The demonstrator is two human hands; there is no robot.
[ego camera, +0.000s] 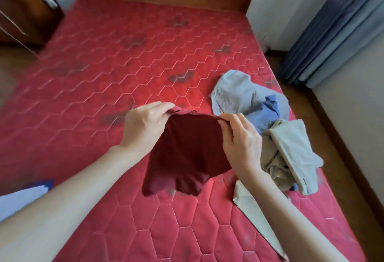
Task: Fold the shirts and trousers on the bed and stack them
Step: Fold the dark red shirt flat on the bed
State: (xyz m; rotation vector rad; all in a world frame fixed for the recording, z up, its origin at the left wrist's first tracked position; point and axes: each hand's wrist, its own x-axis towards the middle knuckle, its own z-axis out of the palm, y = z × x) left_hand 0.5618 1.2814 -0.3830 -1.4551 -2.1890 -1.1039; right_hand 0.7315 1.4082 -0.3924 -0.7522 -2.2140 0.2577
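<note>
Both grips, left hand [143, 124] and right hand [239, 137], are pinched shut on the top edge of the dark maroon cotton shirt [187, 153] hanging above the red quilted bed [124, 64]; best spread it flat before folding.

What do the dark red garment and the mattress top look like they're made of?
The dark red garment, held up by the left hand and right hand, looks like thin, matte knit, likely cotton jersey: it drapes limply with no sheen. The mattress top looks like quilted woven fabric with a slight sheen, stitched in hexagons; the fibre can't be told.
</note>
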